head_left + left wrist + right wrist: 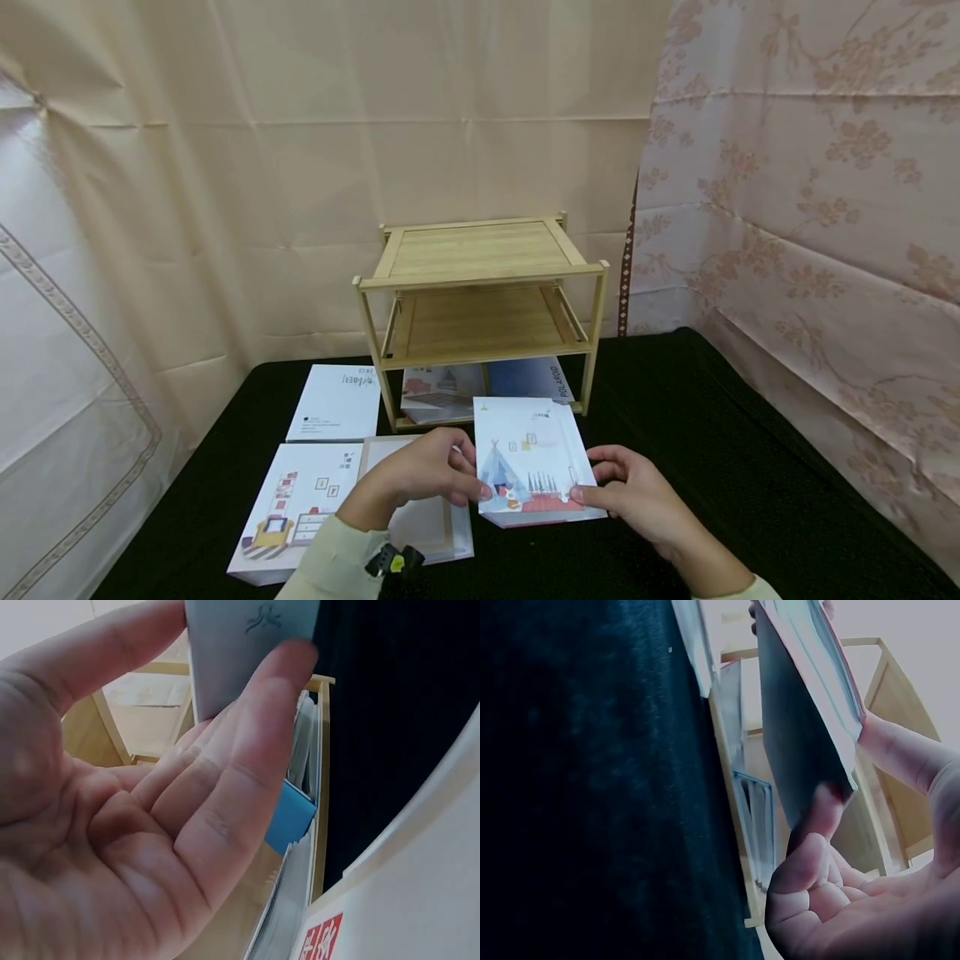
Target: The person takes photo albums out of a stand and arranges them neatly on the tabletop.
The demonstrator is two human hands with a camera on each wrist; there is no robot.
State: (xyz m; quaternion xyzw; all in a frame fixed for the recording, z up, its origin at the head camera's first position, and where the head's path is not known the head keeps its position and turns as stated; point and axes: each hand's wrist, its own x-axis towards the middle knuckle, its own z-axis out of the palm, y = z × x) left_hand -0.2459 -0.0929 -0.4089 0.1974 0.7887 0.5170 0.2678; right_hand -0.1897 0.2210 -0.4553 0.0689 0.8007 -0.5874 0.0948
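Note:
Both hands hold a thick white book (534, 458) with a blue tent drawn on its cover, in front of a wooden rack (480, 354). My left hand (429, 473) pinches its lower left edge between thumb and fingers. At the right edge, my right hand (641, 500) has its thumb on the cover and its fingers behind. The right wrist view shows the page side of the held book (810, 697), tilted, with the right fingertips under the dark-looking back cover. Beneath the left hand lies a pale, beige-bordered book (420, 533), partly hidden by it.
Left of the rack lie a white book (337, 404) and another with a yellow armchair drawing (300, 508). At the rack's bottom level are an illustrated book (442, 387) and a blue one marked POLAROID (525, 379). A dark cloth (720, 425) covers the table; curtains hang behind.

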